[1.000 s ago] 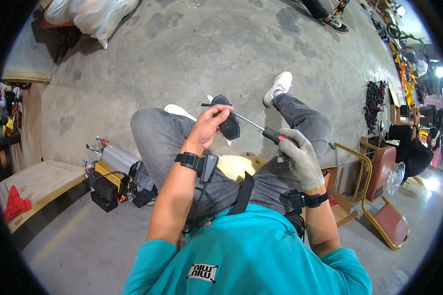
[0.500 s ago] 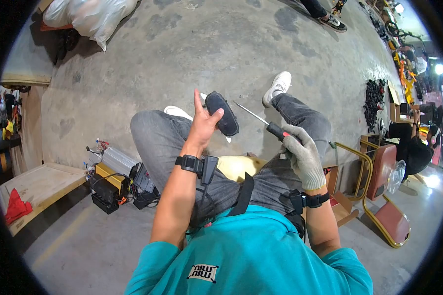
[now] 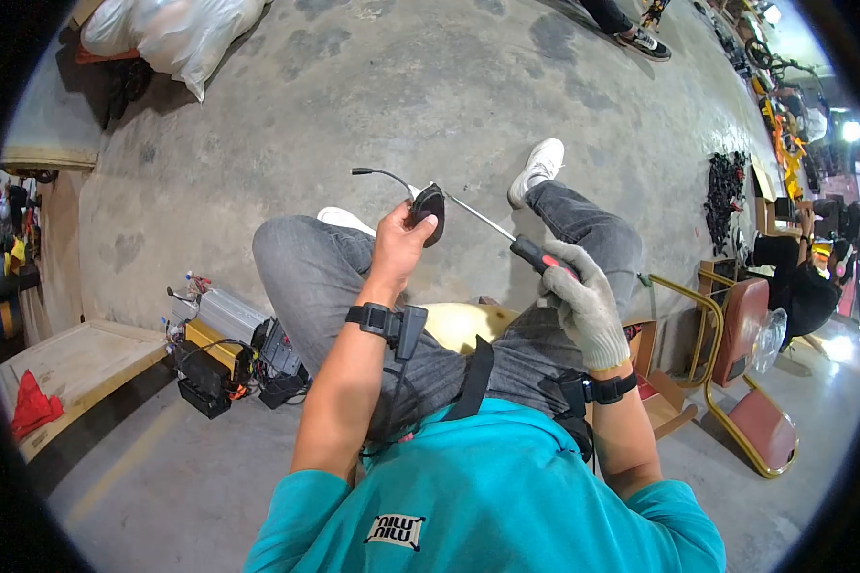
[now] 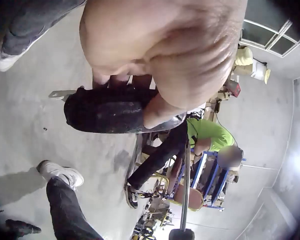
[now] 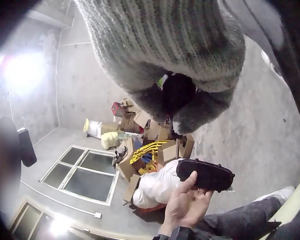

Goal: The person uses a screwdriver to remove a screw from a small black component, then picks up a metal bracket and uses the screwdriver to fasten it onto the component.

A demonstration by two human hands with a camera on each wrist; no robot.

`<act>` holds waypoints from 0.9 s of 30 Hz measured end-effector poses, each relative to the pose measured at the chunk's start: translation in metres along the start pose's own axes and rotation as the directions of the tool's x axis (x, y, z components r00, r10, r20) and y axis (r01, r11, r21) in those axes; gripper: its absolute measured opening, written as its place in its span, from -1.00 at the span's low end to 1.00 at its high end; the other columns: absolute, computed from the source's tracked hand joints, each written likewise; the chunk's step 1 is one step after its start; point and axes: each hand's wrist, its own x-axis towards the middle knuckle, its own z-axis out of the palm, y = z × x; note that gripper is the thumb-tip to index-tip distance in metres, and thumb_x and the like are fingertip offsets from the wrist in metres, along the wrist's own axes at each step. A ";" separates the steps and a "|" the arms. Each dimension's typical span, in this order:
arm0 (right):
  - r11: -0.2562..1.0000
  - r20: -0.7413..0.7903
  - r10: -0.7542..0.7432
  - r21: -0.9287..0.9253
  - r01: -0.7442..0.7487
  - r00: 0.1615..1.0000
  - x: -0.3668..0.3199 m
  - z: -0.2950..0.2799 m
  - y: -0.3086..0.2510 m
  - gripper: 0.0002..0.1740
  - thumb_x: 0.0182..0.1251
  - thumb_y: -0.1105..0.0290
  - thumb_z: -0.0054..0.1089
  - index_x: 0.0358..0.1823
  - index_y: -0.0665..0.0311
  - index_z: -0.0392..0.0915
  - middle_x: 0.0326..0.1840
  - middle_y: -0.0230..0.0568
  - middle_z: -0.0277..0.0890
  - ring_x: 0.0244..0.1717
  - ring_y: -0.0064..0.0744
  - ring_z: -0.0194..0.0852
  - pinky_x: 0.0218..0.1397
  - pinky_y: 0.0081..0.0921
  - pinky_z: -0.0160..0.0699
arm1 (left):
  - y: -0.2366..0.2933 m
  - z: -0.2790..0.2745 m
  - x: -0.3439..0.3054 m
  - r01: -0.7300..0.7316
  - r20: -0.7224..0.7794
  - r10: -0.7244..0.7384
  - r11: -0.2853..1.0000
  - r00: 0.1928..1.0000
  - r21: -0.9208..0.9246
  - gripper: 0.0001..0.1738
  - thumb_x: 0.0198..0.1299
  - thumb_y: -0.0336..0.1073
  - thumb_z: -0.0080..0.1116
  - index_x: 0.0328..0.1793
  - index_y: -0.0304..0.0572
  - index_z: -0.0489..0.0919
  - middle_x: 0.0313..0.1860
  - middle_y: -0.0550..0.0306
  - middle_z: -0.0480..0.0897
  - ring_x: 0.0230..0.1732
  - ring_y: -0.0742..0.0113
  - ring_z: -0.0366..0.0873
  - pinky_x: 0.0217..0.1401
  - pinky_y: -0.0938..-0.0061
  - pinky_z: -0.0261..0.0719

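My bare left hand (image 3: 398, 246) holds a black oval casing (image 3: 430, 212), thumb on the near side and fingers behind it. The casing is tilted, and a thin black cable (image 3: 382, 173) with a plug end sticks out from its top to the left. In the left wrist view, a pale metal tab (image 4: 60, 94) projects from one end of the casing (image 4: 105, 114). My gloved right hand (image 3: 581, 301) grips a screwdriver by its black and red handle (image 3: 533, 254). The screwdriver's shaft (image 3: 483, 218) points up and left, its tip close beside the casing's upper end.
A cream seat (image 3: 463, 325) shows between my legs. Left on the floor lie a silver boxed unit (image 3: 225, 310) and wired black parts. Beyond them stands a low wooden platform (image 3: 96, 349) with red cloth. To my right are a gold-framed chair (image 3: 741, 334) and an open carton (image 3: 664, 406).
My left hand has turned the casing from its broad flat face to a tilted view, so the cable now shows. The screwdriver tip moved off the casing, then came back close to it.
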 end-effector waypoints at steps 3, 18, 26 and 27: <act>1.000 0.003 0.005 -0.014 -0.005 1.000 0.001 0.002 0.000 -0.55 0.38 0.47 0.23 0.27 0.42 0.44 -0.21 -0.26 0.50 -0.28 -0.53 0.58 -0.25 -0.61 0.69 | -0.001 0.001 0.000 -0.051 -0.040 0.056 0.991 0.998 0.126 -0.75 0.32 -0.42 0.25 0.09 -0.31 0.66 -0.19 0.28 0.69 -0.19 0.55 0.57 -0.06 0.55 0.54; 0.999 -0.025 -0.020 -0.042 0.019 0.999 0.004 0.002 0.004 -0.51 0.36 0.41 0.25 0.28 0.44 0.46 -0.27 -0.26 0.56 -0.35 -0.61 0.53 -0.34 -0.72 0.45 | 0.001 0.005 -0.004 -0.135 -0.027 0.153 0.930 0.988 0.341 -0.67 0.30 -0.38 0.25 0.18 -0.27 0.65 -0.30 0.25 0.70 -0.30 0.53 0.56 -0.17 0.52 0.52; 1.000 -0.020 -0.025 -0.015 0.025 0.999 0.003 0.005 0.002 -0.49 0.34 0.43 0.25 0.28 0.51 0.44 -0.20 -0.24 0.53 -0.25 -0.55 0.56 -0.23 -0.67 0.50 | 0.009 0.006 -0.007 -0.142 0.003 0.154 0.903 0.988 0.405 -0.61 0.30 -0.38 0.25 0.25 -0.26 0.63 -0.29 0.21 0.70 -0.30 0.51 0.56 -0.16 0.52 0.53; 0.999 -0.020 -0.027 -0.020 0.026 0.999 0.003 0.005 0.002 -0.49 0.34 0.44 0.25 0.28 0.50 0.44 -0.20 -0.24 0.52 -0.25 -0.55 0.56 -0.23 -0.67 0.50 | 0.009 0.007 -0.008 -0.146 0.007 0.157 0.898 0.988 0.414 -0.60 0.30 -0.38 0.25 0.26 -0.25 0.63 -0.29 0.20 0.70 -0.30 0.51 0.55 -0.16 0.52 0.53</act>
